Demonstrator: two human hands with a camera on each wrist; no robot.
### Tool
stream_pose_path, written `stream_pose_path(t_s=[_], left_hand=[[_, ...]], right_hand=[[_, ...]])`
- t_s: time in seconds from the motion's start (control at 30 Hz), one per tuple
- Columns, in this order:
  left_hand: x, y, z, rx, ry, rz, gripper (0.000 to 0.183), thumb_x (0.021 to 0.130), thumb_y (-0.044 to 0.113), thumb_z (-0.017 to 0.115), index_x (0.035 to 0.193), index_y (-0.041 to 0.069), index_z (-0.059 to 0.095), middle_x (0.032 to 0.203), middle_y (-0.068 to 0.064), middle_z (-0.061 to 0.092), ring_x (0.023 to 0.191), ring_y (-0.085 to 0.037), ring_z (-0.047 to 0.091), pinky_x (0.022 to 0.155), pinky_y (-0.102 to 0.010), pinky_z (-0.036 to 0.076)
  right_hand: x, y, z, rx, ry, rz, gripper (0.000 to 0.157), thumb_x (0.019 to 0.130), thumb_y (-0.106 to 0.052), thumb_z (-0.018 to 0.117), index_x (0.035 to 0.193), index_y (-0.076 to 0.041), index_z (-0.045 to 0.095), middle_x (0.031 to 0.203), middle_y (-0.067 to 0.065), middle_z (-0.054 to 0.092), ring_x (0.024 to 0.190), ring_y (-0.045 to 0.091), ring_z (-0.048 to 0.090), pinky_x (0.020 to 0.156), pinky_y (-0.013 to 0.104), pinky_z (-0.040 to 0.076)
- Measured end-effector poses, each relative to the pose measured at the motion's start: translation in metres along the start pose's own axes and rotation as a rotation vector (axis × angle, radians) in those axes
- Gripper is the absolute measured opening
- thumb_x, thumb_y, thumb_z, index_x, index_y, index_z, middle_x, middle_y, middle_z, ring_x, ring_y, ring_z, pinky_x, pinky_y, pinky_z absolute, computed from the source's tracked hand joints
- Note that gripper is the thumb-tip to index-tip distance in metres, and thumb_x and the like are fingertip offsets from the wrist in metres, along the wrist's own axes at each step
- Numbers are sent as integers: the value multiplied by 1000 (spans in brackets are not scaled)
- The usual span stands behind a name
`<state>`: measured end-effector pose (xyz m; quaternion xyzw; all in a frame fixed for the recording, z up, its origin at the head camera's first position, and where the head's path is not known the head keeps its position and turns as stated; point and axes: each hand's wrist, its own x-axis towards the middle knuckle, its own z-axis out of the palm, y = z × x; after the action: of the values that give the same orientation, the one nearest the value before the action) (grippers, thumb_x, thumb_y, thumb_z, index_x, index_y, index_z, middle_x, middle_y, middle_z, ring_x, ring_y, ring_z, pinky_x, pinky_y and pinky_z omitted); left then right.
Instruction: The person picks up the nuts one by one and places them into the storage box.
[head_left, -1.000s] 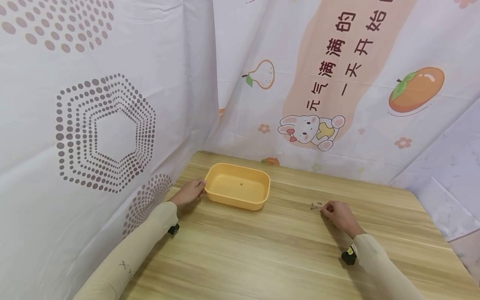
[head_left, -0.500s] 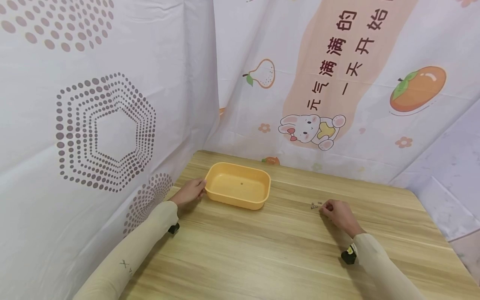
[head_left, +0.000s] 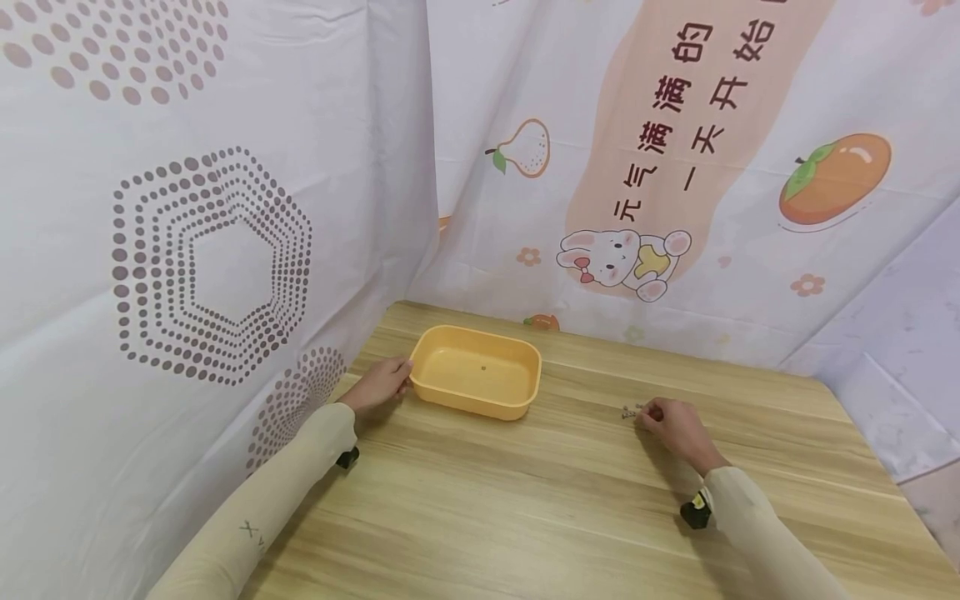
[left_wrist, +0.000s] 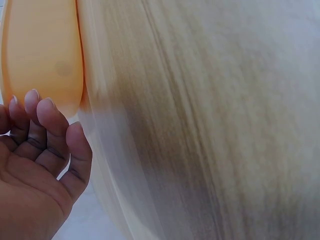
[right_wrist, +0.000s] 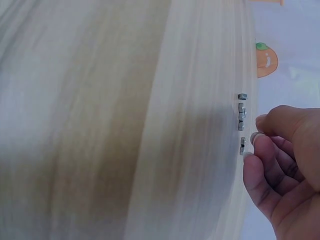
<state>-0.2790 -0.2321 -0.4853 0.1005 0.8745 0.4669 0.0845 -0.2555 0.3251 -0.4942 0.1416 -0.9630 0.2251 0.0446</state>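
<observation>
A yellow plastic basin (head_left: 474, 402) stands at the back left of the table. My left hand (head_left: 381, 385) grips its left end, thumb at the rim; in the left wrist view the curled fingers (left_wrist: 52, 117) lie against the basin (left_wrist: 42, 50). Several small metal nuts (head_left: 627, 412) lie in a loose group on the right of the table. Right beside them is my right hand (head_left: 677, 429), fingers curled and thumb and forefinger tips together. In the right wrist view the nuts (right_wrist: 241, 116) sit in a row just off the fingertips (right_wrist: 259, 122). Whether a nut is between the tips cannot be seen.
The wood-grain table (head_left: 510, 508) runs under both hands. A printed white curtain (head_left: 480, 275) hangs along its back edge, and another curtain (head_left: 337, 183) along the left side. Basin and nuts stand well apart on the tabletop.
My right hand has shifted slightly left, closer over the nuts, and hides some of them more. The left hand and the basin have stayed put.
</observation>
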Motion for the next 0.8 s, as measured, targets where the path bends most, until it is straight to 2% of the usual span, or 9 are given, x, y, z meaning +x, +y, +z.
stream_pose_path(t_s=[0.8], left_hand=[[1,-3,0,-6,-8,-8,34,115,27,36,104,5,59,81,-11,59,65,-18,52,60,-28,45]], right_hand=[[2,-12,-4,2,28,-13,9,97,-8,67,93,-4,74,86,3,72,75,16,65,64,34,52]])
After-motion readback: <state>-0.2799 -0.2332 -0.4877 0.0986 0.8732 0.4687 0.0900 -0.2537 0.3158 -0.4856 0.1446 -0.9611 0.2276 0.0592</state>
